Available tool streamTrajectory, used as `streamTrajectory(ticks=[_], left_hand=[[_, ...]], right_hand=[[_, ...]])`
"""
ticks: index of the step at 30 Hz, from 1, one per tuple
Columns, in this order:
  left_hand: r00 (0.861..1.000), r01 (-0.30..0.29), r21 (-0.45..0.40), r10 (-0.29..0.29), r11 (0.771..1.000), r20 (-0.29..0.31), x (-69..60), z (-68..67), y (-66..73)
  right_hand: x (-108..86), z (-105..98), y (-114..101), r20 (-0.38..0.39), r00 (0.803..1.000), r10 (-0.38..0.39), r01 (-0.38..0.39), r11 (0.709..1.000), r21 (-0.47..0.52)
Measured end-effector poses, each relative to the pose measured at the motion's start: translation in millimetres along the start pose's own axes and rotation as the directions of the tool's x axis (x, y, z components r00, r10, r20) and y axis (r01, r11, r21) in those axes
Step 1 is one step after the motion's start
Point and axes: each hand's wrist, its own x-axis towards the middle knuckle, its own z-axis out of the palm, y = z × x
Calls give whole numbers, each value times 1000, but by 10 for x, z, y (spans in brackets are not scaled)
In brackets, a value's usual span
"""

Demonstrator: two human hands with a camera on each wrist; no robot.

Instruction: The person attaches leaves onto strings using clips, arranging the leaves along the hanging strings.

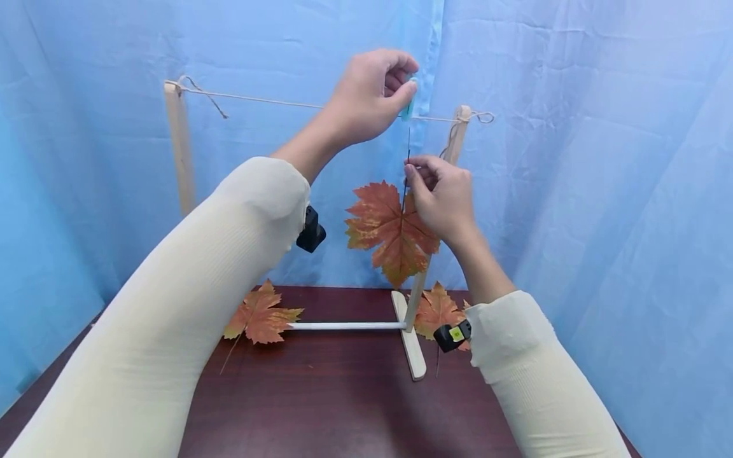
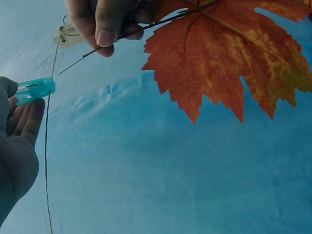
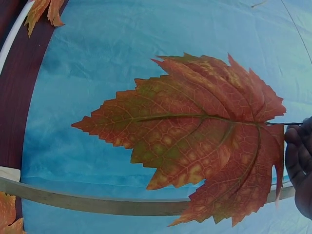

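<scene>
A person's left hand pinches a translucent teal clip at a thin, twine-like cord, while the right hand pinches the dark, wiry stem of a large maple leaf just below. The leaf — russet flecked with yellow and green, its veins raised, its lobes sharply toothed — hangs point down in front of a pale wooden post. A narrow gap separates the stem's slender tip from the clip; whether the clip bites the cord cannot be told. The cord runs, knotted and looped at its ends, to a second wooden post. Two similar leaves lie on the glossy, dark red table, one beside a smooth white rod, the other near the post's round-ended foot. Beyond the table's back edge, a creased blue curtain falls.
</scene>
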Motion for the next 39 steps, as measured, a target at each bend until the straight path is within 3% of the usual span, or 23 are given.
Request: streamTrajectory(ticks=[11, 18, 39], left_hand=[[998, 36, 12, -37, 999, 56, 26, 36, 12], [994, 51, -30, -48, 998, 96, 36, 41, -3], [991, 81, -91, -71, 993, 109, 23, -16, -17]], right_hand=[[6, 6, -5, -28, 1000, -10, 10, 1000, 15], [42, 11, -46, -51, 999, -2, 4, 999, 31], [47, 64, -53, -112, 994, 3, 4, 998, 66]])
